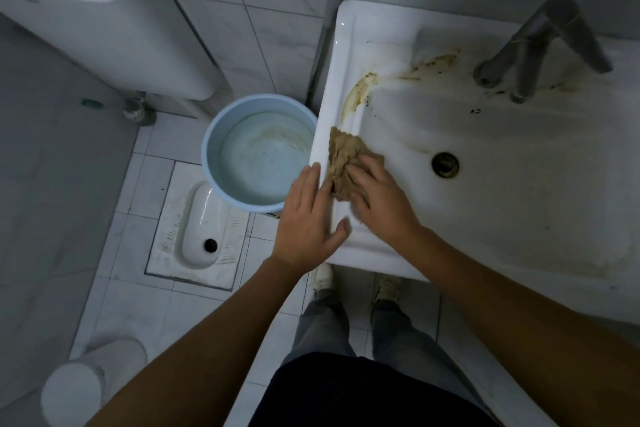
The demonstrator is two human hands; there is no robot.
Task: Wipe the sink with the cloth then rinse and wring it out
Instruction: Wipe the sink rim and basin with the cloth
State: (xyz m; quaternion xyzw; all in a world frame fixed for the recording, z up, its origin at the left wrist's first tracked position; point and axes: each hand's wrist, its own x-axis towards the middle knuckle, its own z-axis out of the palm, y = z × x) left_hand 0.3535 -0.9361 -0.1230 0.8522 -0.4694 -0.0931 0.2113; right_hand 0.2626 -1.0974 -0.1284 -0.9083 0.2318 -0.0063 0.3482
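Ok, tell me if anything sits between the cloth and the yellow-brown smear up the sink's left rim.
Nothing visible does. The cloth lies on the sink's left rim under the right hand; only bare porcelain separates it from the smear beyond. The left hand sits nearer the person, outside that path.

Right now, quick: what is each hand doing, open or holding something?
The left hand is open, fingers straight, resting on the rim of the sink beside the cloth.
The right hand is open, flat fingers pressing the cloth.

Tan cloth [343, 159], white sink [519, 184] w/ yellow-brown stains, pale blue bucket [214, 135], grey tap [540, 48].
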